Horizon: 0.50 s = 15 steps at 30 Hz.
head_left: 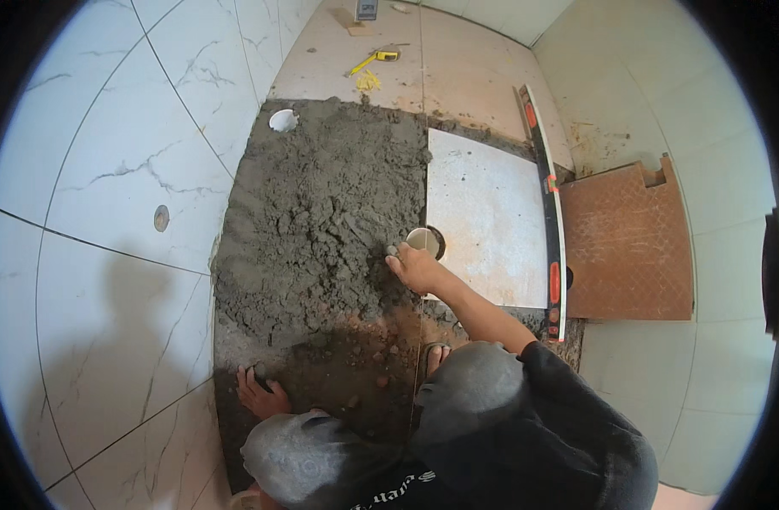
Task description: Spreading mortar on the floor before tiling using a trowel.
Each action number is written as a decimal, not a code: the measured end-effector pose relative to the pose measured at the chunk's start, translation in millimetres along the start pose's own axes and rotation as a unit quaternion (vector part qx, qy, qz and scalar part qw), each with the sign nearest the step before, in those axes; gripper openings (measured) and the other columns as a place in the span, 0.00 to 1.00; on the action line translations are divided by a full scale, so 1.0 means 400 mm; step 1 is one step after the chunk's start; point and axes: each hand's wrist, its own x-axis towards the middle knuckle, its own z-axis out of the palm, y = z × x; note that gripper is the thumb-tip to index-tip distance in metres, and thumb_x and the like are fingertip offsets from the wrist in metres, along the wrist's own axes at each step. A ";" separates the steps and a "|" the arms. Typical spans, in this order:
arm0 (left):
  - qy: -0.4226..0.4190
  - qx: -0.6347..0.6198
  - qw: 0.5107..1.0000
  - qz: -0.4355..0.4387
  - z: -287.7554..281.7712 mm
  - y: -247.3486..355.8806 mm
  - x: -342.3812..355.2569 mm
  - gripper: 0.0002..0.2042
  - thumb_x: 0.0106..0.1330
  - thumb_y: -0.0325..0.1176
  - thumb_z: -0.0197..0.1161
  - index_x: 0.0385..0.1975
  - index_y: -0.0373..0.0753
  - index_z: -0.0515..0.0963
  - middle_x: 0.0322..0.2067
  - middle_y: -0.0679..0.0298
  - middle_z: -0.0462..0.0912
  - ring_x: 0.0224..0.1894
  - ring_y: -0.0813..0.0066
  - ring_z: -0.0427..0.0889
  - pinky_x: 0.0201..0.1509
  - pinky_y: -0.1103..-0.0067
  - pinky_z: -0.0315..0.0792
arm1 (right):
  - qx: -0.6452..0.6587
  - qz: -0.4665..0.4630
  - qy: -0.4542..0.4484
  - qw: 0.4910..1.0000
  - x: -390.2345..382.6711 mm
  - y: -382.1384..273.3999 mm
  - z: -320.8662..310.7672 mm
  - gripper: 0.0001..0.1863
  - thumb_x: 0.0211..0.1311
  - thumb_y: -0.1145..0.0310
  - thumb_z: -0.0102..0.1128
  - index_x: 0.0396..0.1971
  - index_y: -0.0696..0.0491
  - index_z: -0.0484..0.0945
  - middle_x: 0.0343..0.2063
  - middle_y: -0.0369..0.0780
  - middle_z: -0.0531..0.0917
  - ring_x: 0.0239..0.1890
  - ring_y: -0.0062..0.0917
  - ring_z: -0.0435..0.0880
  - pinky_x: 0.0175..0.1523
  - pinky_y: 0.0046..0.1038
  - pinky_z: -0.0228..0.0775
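Rough grey mortar (pixel 313 187) covers the floor beside a pale square tile (pixel 487 217). My right hand (pixel 415 268) reaches over the tile's lower left, its bent, grey-smeared fingers pressed into the mortar beside a round pipe opening (pixel 430 246) cut into the tile's edge; whatever they grip is hidden. My left hand (pixel 258 393) rests on the damp ground near the left wall, fingers spread, beside a small lump. A long black spirit level (pixel 541 153) with red end pieces lies along the tile's right edge.
Marble-look wall tiles (pixel 109 280) rise at the left. A round white pipe (pixel 281 121) sits in the mortar's far corner. A yellow tape measure (pixel 386 56) lies on the back floor. A brown board (pixel 628 246) is by the right wall. My knees (pixel 300 450) occupy the foreground.
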 end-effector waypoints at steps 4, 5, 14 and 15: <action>0.000 -0.009 1.000 0.006 0.004 0.005 0.006 0.26 0.60 0.30 0.59 0.62 0.39 0.69 0.69 0.53 0.66 0.70 0.49 0.65 0.73 0.50 0.56 | -0.001 0.011 0.051 0.999 0.089 0.129 -0.009 0.28 0.75 0.49 0.49 0.46 0.65 0.71 0.31 0.64 0.83 0.38 0.60 0.85 0.47 0.52 0.77; -0.009 0.005 1.000 -0.008 -0.019 -0.028 -0.015 0.26 0.60 0.30 0.59 0.62 0.39 0.68 0.69 0.53 0.66 0.70 0.49 0.65 0.73 0.50 0.56 | 0.172 0.193 -0.061 0.964 0.054 -0.041 -0.099 0.27 0.75 0.50 0.50 0.46 0.65 0.71 0.32 0.62 0.84 0.39 0.56 0.86 0.49 0.48 0.77; 0.014 -0.018 1.000 0.010 -0.022 -0.011 -0.005 0.27 0.59 0.29 0.60 0.62 0.38 0.68 0.68 0.52 0.68 0.69 0.47 0.67 0.72 0.51 0.56 | -0.053 0.129 0.018 0.990 0.026 -0.082 -0.124 0.24 0.75 0.53 0.48 0.50 0.62 0.70 0.42 0.61 0.84 0.48 0.58 0.84 0.55 0.51 0.75; 0.013 -0.019 1.000 0.014 -0.016 -0.013 -0.003 0.27 0.59 0.29 0.60 0.62 0.38 0.68 0.68 0.52 0.68 0.69 0.47 0.67 0.72 0.51 0.56 | -0.088 0.124 0.001 0.988 0.014 -0.079 -0.120 0.24 0.75 0.52 0.49 0.51 0.61 0.70 0.43 0.61 0.84 0.48 0.58 0.83 0.55 0.52 0.75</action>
